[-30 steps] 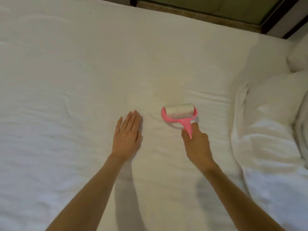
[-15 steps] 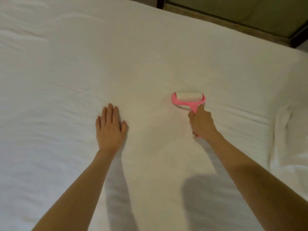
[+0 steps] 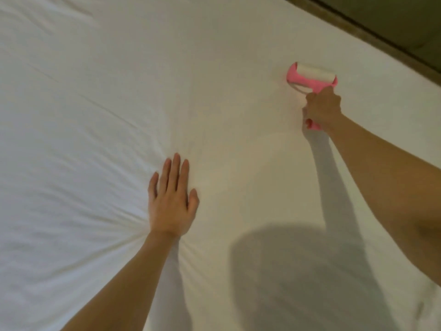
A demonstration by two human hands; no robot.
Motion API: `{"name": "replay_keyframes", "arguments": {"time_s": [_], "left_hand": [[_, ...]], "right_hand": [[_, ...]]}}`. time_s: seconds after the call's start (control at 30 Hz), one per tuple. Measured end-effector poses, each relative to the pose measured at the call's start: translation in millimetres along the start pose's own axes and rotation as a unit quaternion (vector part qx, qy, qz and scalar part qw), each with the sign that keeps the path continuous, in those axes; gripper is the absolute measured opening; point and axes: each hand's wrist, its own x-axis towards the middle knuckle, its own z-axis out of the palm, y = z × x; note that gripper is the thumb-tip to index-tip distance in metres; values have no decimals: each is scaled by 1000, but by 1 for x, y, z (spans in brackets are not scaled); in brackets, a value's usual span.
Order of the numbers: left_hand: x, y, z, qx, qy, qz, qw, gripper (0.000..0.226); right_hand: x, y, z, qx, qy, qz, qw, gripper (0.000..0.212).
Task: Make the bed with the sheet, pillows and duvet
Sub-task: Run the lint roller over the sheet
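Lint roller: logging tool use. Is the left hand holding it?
No, the right hand grips the lint roller; the left hand lies flat on the sheet.

pink lint roller (image 3: 307,80) with white roll, upper right of frame, roll axis tilted down to the right; brown ledge (image 3: 381,40) and dark olive panel (image 3: 405,17) cut across top right corner

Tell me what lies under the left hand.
The left hand presses flat on the white sheet, which creases outward around it. Whatever lies beneath the sheet is covered.
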Motion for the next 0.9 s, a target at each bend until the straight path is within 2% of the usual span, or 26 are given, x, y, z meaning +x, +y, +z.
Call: {"name": "replay_keyframes", "arguments": {"time_s": [0.03,0.1,0.2,0.27,0.43,0.9], "left_hand": [[1,0,1,1,3,1,1000,66],[3,0,3,8,7,2,1000,66],[3,0,4,8,13,2,1000,66],[3,0,4,9,12,0,1000,66],[2,-1,1,8,11,1,1000,66],[0,2,-5,20,16,6,1000,64]], "right_hand": [[12,-4,0,-10,9,-9,1000,22],[22,-11,0,-17,16,-6,1000,18],[16,-13,1,-4,18,2,1000,37],[3,-7,2,4,19,-1,1000,42],[-60,25,0,-8,2,-25,1000,49],[-228,132,2,-31,1,-18,999,36]]}}
